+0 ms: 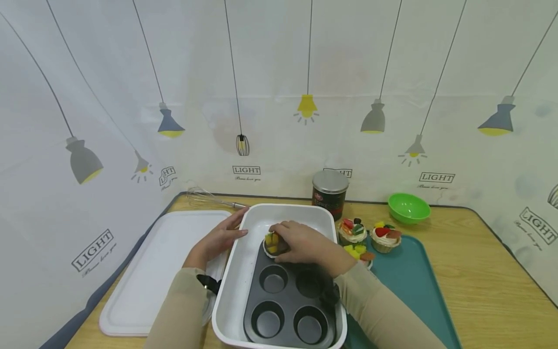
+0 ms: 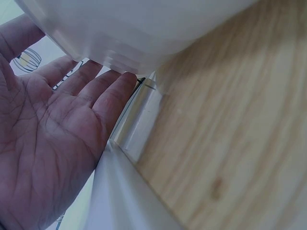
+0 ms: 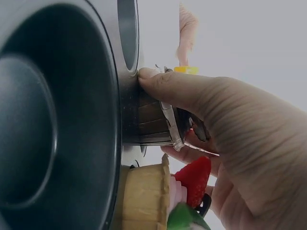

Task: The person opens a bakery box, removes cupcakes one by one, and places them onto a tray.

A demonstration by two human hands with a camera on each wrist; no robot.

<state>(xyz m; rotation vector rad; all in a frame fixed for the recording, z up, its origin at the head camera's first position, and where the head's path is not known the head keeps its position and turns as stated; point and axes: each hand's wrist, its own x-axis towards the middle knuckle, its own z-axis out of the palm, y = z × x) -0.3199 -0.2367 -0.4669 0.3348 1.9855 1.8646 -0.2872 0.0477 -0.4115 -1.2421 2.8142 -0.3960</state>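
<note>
Yellow-topped cupcake (image 1: 271, 244) at far-left corner of muffin tin (image 1: 289, 299)

The tub (image 1: 239, 281) is white, the muffin tin (image 1: 289, 298) inside it dark grey, the cupcake (image 1: 272, 242) there yellow-topped. Right of the tub: a teal tray (image 1: 405, 281) (and a green bowl (image 1: 409, 208)). Behind the tub: white cloth (image 1: 279, 58) patterned with grey, blue and yellow lamps (image 1: 307, 103).

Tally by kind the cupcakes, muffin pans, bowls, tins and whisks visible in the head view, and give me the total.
Cupcakes: 4, one of them in the right hand's grip
Muffin pan: 1
Green bowl: 1
Dark tin with a silver lid: 1
Whisk: 1
Total: 8 visible
</note>
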